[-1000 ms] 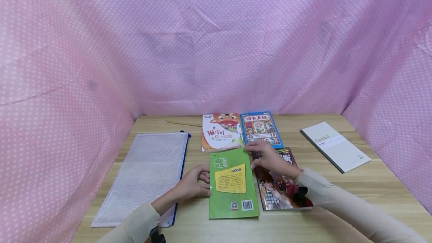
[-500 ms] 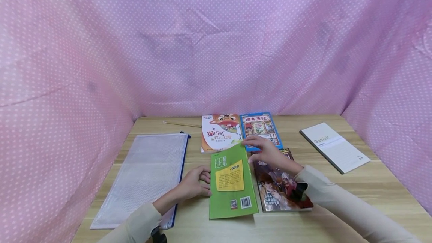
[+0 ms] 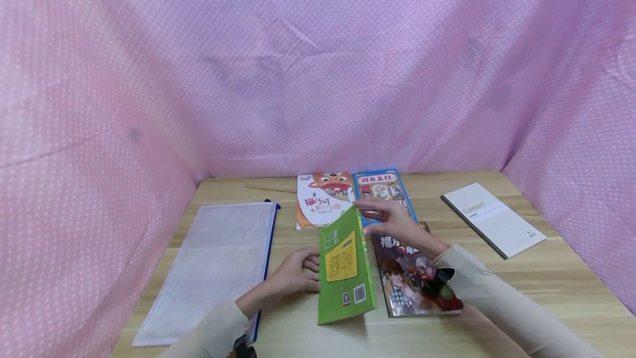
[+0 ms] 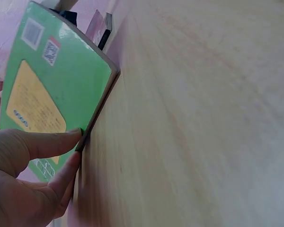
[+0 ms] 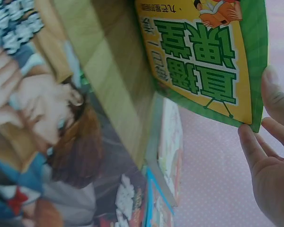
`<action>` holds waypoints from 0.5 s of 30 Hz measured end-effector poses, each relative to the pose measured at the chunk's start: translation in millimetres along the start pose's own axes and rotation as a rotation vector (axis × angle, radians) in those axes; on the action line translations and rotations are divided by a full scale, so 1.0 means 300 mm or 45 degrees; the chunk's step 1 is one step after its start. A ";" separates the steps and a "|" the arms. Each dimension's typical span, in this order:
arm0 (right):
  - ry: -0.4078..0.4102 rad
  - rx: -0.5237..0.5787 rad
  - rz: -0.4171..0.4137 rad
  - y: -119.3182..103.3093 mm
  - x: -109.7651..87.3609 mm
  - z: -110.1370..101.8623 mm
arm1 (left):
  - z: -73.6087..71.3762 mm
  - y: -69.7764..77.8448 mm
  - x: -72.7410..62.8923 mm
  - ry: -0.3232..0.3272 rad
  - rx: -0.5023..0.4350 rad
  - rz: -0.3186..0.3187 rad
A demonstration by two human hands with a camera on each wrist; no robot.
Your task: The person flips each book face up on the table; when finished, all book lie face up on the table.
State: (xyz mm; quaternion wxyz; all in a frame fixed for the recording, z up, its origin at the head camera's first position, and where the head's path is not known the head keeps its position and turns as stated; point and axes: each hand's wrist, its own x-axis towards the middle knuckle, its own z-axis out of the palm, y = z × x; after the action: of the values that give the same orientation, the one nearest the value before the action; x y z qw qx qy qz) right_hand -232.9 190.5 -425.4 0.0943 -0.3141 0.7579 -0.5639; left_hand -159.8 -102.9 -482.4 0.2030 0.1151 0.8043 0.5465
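A green book (image 3: 332,301) with a yellow text panel stands tilted, its left edge low at the table and its right edge lifted. My left hand (image 3: 298,272) is at that low edge; in the left wrist view its thumb (image 4: 61,142) lies on the cover and the fingers meet it from beneath. With thumb and fingers, my right hand (image 3: 399,225) pinches the raised far corner. The right wrist view shows the book's yellow front cover (image 5: 199,61) facing down and right. Beneath my right forearm lies a dark comic-style book (image 3: 407,280).
Behind are a white book with a cartoon fox (image 3: 325,203) and a blue-bordered book (image 3: 380,181). A pencil (image 3: 268,188) lies left of them. A mesh zip pouch (image 3: 208,269) covers the left side; a white notebook (image 3: 494,220) lies right. Pink curtain (image 3: 318,70) surrounds the table.
The green book has gone from nearly flat to steeply tilted, its right edge rising and swinging left. My right hand has risen slightly with the corner; my left has shifted a little right.
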 end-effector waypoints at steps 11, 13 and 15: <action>-0.003 0.110 0.001 -0.006 0.024 0.016 | 0.040 0.006 0.031 -0.053 -0.073 0.037; -0.001 0.112 -0.018 -0.009 0.027 0.018 | 0.045 0.010 0.037 -0.054 -0.080 0.035; 0.000 0.104 -0.033 -0.012 0.031 0.018 | 0.049 0.015 0.041 -0.053 -0.087 0.035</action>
State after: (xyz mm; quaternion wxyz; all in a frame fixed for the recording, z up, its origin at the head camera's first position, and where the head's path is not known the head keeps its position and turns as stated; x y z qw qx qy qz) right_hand -236.1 180.2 -422.0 0.0997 -0.3198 0.7301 -0.5956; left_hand -164.4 -84.0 -485.5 0.2161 0.1306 0.7791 0.5739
